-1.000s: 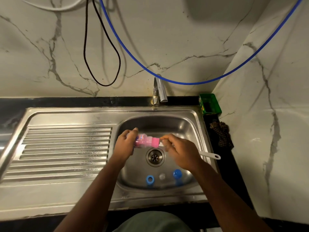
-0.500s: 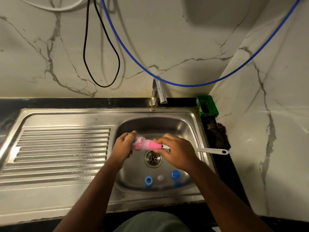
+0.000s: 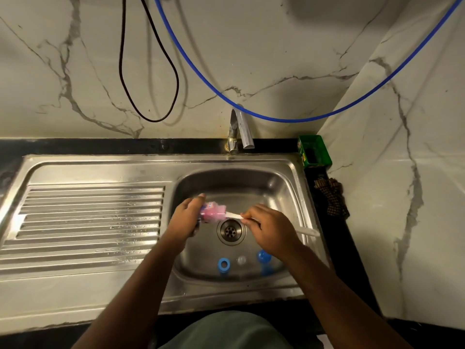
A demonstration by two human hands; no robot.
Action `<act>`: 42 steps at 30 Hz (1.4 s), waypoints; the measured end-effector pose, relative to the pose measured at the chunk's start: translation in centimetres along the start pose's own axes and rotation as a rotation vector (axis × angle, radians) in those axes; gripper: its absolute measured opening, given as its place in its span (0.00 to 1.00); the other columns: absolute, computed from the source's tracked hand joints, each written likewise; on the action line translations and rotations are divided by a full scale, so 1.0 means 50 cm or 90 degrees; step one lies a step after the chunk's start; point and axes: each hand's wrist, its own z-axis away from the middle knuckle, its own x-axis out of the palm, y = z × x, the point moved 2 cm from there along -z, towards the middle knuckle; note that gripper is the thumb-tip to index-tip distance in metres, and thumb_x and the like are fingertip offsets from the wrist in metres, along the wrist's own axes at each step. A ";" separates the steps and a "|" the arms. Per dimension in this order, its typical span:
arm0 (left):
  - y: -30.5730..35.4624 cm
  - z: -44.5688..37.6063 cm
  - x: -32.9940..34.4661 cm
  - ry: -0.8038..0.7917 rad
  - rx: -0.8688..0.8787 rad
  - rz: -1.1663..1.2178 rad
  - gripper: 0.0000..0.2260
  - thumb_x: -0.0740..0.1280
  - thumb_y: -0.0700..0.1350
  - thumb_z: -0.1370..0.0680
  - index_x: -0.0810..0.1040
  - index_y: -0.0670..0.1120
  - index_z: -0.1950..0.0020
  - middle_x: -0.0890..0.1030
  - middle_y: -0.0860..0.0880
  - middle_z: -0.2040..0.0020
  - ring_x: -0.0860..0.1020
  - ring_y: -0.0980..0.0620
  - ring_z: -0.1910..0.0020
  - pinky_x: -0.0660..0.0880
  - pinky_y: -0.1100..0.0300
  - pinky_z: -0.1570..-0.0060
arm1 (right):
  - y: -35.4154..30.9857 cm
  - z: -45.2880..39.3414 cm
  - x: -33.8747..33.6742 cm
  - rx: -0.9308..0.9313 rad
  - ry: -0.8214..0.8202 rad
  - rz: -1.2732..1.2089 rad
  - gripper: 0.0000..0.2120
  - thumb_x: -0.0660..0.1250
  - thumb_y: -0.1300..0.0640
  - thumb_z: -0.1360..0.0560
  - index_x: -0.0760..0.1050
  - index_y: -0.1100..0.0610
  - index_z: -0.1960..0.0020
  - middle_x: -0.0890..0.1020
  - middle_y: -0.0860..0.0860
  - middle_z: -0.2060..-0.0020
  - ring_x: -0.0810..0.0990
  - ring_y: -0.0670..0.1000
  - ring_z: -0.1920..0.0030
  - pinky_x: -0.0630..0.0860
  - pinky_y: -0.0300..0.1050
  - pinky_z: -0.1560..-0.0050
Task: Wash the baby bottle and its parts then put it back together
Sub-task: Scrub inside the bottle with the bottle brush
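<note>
Fingers (image 3: 247,214) further back — more brush handle (image 3: 232,215) out of bottle (image 3: 212,212)

Nothing can be read. The small pink plastic baby bottle (image 3: 210,213) bears a blue and red printed patch, too blurred to make out. The green plastic box (image 3: 314,152) at the sink's far right corner carries a coloured label, also illegible.

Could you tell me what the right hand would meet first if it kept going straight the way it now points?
Most likely the pink plastic bottle held by the left hand; the right hand points its white brush handle at it.
</note>
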 end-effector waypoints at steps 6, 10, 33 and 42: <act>0.018 -0.009 -0.025 0.034 0.037 -0.022 0.18 0.63 0.56 0.15 0.81 0.42 0.47 0.79 0.45 0.60 0.74 0.52 0.67 0.68 0.59 0.69 | 0.005 -0.028 -0.038 -0.010 -0.080 0.048 0.06 0.67 0.47 0.19 0.80 0.47 0.49 0.84 0.42 0.61 0.79 0.44 0.62 0.76 0.42 0.60; 0.024 -0.008 -0.018 -0.030 0.011 -0.045 0.18 0.63 0.54 0.15 0.81 0.41 0.52 0.76 0.46 0.67 0.71 0.53 0.73 0.64 0.60 0.73 | -0.008 -0.034 -0.044 -0.125 -0.052 0.067 0.05 0.72 0.47 0.23 0.83 0.48 0.50 0.85 0.43 0.58 0.80 0.44 0.61 0.73 0.39 0.62; 0.026 0.017 -0.023 0.036 0.073 -0.034 0.16 0.63 0.51 0.15 0.78 0.42 0.56 0.74 0.47 0.68 0.71 0.57 0.74 0.67 0.63 0.74 | -0.012 -0.006 -0.029 0.117 -0.137 -0.099 0.06 0.65 0.46 0.18 0.78 0.45 0.53 0.82 0.45 0.66 0.81 0.46 0.66 0.80 0.52 0.60; 0.017 0.011 0.001 0.028 0.020 -0.066 0.17 0.60 0.54 0.14 0.80 0.43 0.49 0.80 0.45 0.63 0.72 0.56 0.73 0.67 0.63 0.75 | -0.015 -0.026 -0.009 -0.105 0.143 0.189 0.05 0.72 0.49 0.22 0.84 0.49 0.53 0.83 0.43 0.60 0.78 0.47 0.59 0.74 0.46 0.57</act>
